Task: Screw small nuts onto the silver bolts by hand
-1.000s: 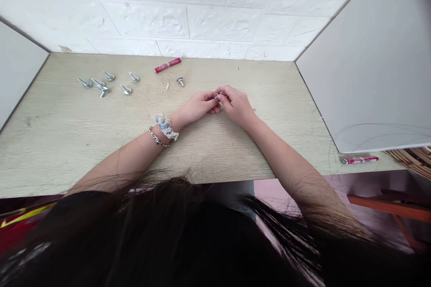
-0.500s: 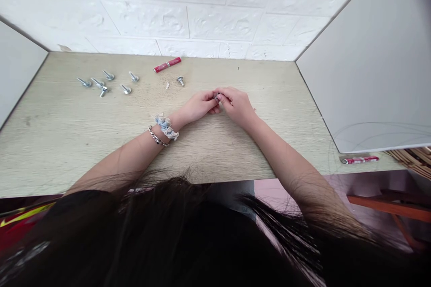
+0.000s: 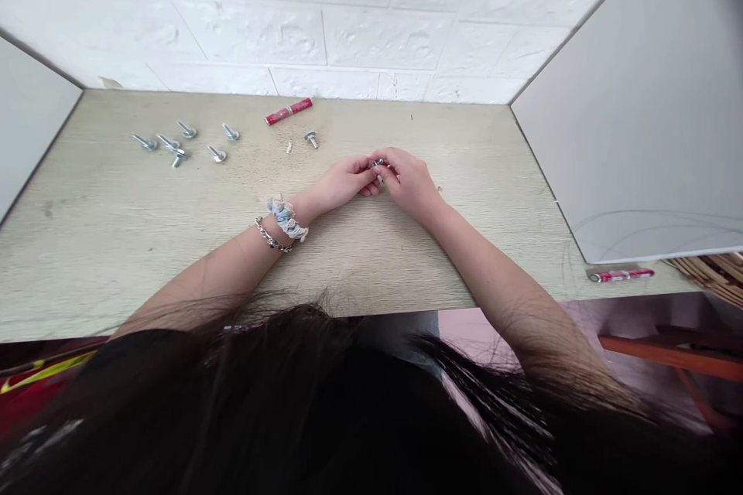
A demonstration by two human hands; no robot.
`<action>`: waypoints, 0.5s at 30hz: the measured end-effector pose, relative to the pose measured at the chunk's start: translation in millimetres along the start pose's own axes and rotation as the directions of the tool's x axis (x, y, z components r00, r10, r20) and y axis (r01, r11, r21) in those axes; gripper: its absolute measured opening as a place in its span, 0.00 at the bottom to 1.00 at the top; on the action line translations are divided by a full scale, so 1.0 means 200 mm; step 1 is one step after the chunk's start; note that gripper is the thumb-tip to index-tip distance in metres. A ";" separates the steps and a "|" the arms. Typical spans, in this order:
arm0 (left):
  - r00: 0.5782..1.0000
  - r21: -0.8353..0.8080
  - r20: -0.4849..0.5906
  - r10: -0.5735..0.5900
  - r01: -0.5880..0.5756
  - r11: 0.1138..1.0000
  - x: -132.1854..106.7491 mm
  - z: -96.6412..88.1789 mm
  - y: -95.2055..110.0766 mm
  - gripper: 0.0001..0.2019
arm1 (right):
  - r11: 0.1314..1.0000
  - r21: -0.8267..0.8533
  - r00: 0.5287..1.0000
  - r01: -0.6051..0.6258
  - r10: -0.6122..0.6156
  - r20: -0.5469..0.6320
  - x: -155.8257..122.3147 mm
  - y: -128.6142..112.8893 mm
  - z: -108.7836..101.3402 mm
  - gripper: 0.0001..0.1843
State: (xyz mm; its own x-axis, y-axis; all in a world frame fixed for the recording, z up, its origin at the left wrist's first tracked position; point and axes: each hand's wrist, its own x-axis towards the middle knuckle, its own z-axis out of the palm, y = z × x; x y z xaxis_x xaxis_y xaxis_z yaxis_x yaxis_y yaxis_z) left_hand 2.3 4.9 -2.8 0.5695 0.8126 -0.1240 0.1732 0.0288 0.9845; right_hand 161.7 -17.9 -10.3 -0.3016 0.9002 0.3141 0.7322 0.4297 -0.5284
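Note:
My left hand and my right hand meet over the middle of the table, fingers closed together on a small silvery bolt. Most of the bolt is hidden by the fingertips and thumbs. Beyond my left hand a single bolt with a wide, washer-like head lies on the wood. Farther left lie several more silvery bolts, among them one bolt nearest my left hand and another bolt behind it.
A red tube lies near the wall, with brown crumbs and a small pale scrap before it. Another red tube rests at the table's right front edge, beside a wicker item. White panels stand left and right of the table.
My right fingers have shifted and lifted slightly, so more of the silvery bolt shows between the hands. The things on the table have stayed put.

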 end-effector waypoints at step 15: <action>0.999 -0.019 0.034 0.039 -0.038 0.999 -0.01 -0.01 0.00 0.07 | 0.973 0.166 0.986 -0.159 0.166 -0.027 -0.01 0.00 -0.01 0.10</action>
State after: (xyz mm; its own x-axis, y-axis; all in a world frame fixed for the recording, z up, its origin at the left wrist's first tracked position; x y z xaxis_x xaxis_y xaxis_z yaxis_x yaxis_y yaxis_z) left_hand 0.3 4.0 -3.1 0.6030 0.7926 -0.0901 0.1365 0.0088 0.9906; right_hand 164.1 -19.6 -10.1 -0.1595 0.9569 0.2429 0.6592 0.2864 -0.6953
